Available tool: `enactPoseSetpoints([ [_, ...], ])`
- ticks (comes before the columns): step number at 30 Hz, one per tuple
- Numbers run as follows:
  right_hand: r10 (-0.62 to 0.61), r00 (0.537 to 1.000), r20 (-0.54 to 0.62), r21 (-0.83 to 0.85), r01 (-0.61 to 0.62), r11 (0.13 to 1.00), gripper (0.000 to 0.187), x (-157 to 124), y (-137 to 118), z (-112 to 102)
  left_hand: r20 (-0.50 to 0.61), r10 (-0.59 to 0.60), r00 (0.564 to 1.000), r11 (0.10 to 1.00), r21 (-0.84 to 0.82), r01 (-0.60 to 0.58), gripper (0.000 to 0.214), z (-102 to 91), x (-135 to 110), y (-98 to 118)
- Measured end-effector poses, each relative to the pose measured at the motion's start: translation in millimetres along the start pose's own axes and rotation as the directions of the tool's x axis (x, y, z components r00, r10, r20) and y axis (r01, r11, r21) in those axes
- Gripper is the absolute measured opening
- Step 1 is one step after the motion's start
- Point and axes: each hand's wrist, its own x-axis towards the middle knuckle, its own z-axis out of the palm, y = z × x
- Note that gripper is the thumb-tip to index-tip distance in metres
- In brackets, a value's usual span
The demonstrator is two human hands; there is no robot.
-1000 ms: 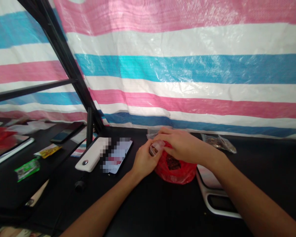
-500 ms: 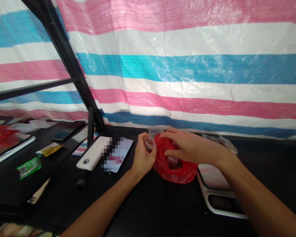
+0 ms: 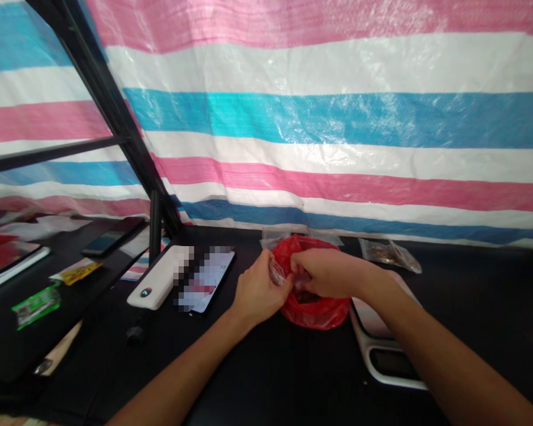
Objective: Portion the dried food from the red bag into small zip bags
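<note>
My left hand (image 3: pixel 258 290) is closed around a small clear plastic bag (image 3: pixel 276 271), held mouth up at the left side of a red plastic bag (image 3: pixel 317 316). The red bag stands with its mouth spread, and dark brown bits (image 3: pixel 305 296) show inside. My right hand (image 3: pixel 326 272) reaches over the red bag's mouth with its fingers curled together, close to the clear bag. Something clear shows below those fingers, but what they grip is mostly hidden.
Right of the red bag lies a kitchen scale (image 3: pixel 373 346), partly under my right forearm. Behind it are filled clear bags (image 3: pixel 388 254). To the left lie a phone (image 3: pixel 211 281) and a white power bank (image 3: pixel 162 278). A mirror (image 3: pixel 22 349) leans at far left, before a striped sheet (image 3: pixel 315 118).
My right hand has come down and left into the red bag's mouth, its fingers now curled in. The clear bag in my left hand is turned a little. The view has shifted slightly.
</note>
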Motion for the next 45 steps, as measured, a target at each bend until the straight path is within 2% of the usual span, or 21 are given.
enactPoseSetpoints([
  [3,0.004,1.000,0.016,-0.006,-0.004,1.000,0.017,1.6,-0.5,-0.4,0.021,-0.001,1.000,0.999,-0.039,0.001,0.023,0.2,1.7,-2.9],
  [7,0.080,0.996,0.034,-0.064,-0.077,0.995,0.021,-0.8,2.6,-1.1,0.001,-0.031,1.000,0.989,-0.146,0.031,0.024,1.9,5.8,-9.5],
  [12,0.056,0.998,0.017,-0.081,-0.054,0.995,0.020,2.6,1.3,1.7,-0.125,-0.100,0.987,0.862,-0.507,0.024,0.022,9.8,14.0,-17.2],
  [19,0.010,1.000,-0.017,-0.029,-0.011,1.000,0.019,9.3,1.8,6.9,-0.126,-0.160,0.979,0.777,-0.627,0.046,0.012,14.4,19.3,-20.9],
  [23,0.000,1.000,-0.011,0.044,0.000,0.999,0.023,4.4,8.1,-1.2,-0.131,-0.132,0.983,0.769,-0.639,0.018,0.015,12.1,18.3,-19.7],
  [26,0.008,0.999,-0.045,0.071,-0.005,0.997,0.020,-4.8,15.4,-13.3,-0.136,-0.039,0.990,0.810,-0.584,-0.048,0.018,10.0,14.4,-16.4],
  [29,-0.028,0.989,-0.148,0.131,0.047,0.990,0.017,-12.7,16.9,-22.7,-0.141,0.049,0.989,0.885,-0.453,-0.108,0.015,9.5,9.5,-13.4],
  [32,-0.112,0.956,-0.270,0.201,0.170,0.965,0.018,-12.4,8.4,-23.0,-0.139,0.082,0.987,0.920,-0.371,-0.129,0.012,11.2,7.0,-13.2],
  [36,-0.204,0.929,-0.308,0.142,0.256,0.956,0.024,-4.3,-6.0,-15.5,-0.139,0.133,0.981,0.915,-0.362,-0.175,0.012,14.2,8.0,-15.7],
  [40,-0.210,0.925,-0.317,0.068,0.243,0.968,0.023,-2.3,-7.9,-14.5,-0.132,0.131,0.983,0.896,-0.409,-0.174,0.017,16.1,9.4,-17.6],
  [45,-0.200,0.931,-0.307,0.082,0.235,0.969,0.022,-4.9,-5.9,-17.2,-0.109,0.138,0.984,0.888,-0.426,-0.171,0.015,18.2,9.2,-18.7],
])
